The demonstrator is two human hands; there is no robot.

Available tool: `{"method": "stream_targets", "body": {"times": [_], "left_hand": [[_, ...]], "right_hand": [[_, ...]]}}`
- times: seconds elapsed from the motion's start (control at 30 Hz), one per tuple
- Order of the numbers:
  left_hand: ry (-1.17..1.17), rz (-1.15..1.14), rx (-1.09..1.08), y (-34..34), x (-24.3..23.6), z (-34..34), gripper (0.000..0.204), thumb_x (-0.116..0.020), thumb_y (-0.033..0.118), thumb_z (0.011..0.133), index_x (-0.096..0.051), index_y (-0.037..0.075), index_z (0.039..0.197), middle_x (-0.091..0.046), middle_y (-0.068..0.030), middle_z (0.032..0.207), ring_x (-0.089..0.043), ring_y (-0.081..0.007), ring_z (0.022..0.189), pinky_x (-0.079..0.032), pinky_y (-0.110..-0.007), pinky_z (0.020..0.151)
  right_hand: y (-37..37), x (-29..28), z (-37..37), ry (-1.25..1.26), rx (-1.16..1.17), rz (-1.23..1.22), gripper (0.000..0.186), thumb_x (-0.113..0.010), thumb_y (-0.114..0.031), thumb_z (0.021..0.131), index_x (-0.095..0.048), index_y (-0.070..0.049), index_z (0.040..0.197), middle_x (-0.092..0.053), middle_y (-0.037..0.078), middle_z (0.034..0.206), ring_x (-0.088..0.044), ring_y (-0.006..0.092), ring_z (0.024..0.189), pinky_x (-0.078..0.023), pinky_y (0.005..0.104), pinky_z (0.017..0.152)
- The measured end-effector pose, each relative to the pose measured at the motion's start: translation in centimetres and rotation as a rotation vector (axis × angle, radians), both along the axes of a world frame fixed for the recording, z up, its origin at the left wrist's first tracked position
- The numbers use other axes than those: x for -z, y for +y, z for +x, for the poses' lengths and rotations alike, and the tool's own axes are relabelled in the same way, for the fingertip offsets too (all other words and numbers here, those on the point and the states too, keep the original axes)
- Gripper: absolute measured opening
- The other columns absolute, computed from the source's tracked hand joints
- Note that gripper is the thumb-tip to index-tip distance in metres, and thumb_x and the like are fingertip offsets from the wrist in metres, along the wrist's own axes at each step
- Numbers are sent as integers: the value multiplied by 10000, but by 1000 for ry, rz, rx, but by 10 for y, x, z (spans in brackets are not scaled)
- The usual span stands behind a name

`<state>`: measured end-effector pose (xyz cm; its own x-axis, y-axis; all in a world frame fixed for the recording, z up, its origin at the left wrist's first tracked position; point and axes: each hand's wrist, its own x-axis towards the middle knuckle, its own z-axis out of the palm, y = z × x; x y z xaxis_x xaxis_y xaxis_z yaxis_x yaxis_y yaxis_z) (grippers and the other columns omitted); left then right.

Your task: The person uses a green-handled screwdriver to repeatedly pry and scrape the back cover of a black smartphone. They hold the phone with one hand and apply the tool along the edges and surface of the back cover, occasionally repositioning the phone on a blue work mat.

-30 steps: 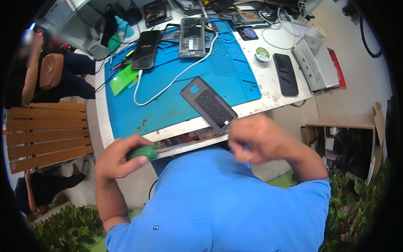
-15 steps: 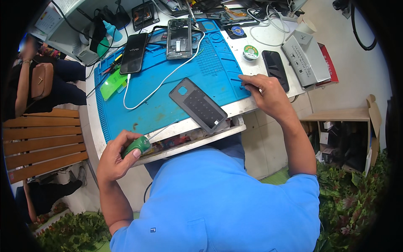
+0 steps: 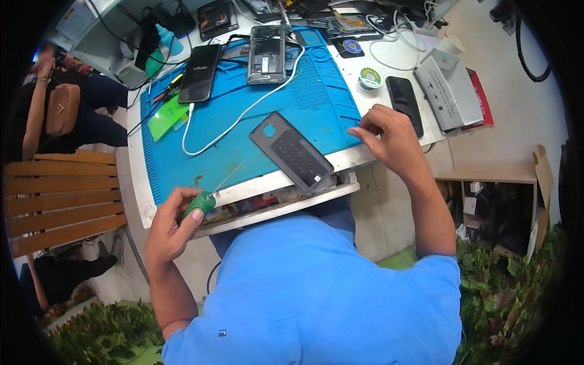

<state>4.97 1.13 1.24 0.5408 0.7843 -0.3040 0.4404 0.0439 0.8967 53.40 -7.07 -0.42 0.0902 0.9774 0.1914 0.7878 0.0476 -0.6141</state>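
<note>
Right hand (image 3: 392,141) has swung out from beside the shirt (image 3: 340,274) to the right edge of the blue mat (image 3: 176,173); both hands now flank the grey phone back cover (image 3: 301,157), neither touching it. Left hand (image 3: 166,234): grip clamped on green-handled screwdriver (image 3: 199,205), tip over mat. Right: can't tell if fingertips meet or hold anything. Cover's lower end overhangs counter (image 3: 261,184) edge above open drawer (image 3: 274,212). Room: mat between cable (image 3: 193,153) and edge.

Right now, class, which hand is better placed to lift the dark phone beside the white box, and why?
Probably the right hand: it is close to the dark phone, though whether it pinches something small is unclear. The left hand is farther away and holds a green-handled screwdriver.
</note>
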Motion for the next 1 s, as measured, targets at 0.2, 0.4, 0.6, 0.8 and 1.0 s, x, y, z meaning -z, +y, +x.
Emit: {"method": "stream_targets", "body": {"times": [0.2,0.4,0.6,0.8,1.0], "left_hand": [[139,264,-102,-13,5,37,369,-757,225,1145,-679,-39,1390,-808,-145,963,-728,-184,844,-554,-367,778],[226,362,-174,-23,0,40,382,-794,236,1093,-706,-20,1363,-837,-209,995,-823,-334,853,-613,-436,784],[317,369,-154,-32,-7,43,339,-810,270,1069,-752,33,1304,-827,-229,962,-828,-413,855,-623,-484,772],[388,408,-95,-30,-6,45,347,-812,292,1057,-763,40,1291,-819,-249,975,-814,-474,895,-624,-521,809],[414,401,-60,-30,-7,47,362,-801,305,1065,-762,25,1290,-825,-257,1024,-814,-489,938,-623,-538,828]], "right_hand": [[8,3,-100,-259,-71,128,819,-1009,-593,857,-757,107,1199,-725,258,1184,-711,411,1107,-593,515,995],[29,14,-122,-251,-71,-59,733,-1010,-461,827,-740,109,1199,-690,250,1160,-694,424,1101,-580,518,1038],[26,1,-126,-146,-73,-149,655,-981,-356,813,-735,99,1215,-663,251,1163,-705,440,1119,-624,543,983],[21,6,-120,-150,-109,-97,704,-970,-353,822,-741,73,1335,-673,217,1254,-704,415,1177,-650,527,1011],[24,4,-112,-250,-151,-99,741,-955,-360,832,-747,76,1393,-701,182,1284,-696,372,1222,-660,496,1006]]}}
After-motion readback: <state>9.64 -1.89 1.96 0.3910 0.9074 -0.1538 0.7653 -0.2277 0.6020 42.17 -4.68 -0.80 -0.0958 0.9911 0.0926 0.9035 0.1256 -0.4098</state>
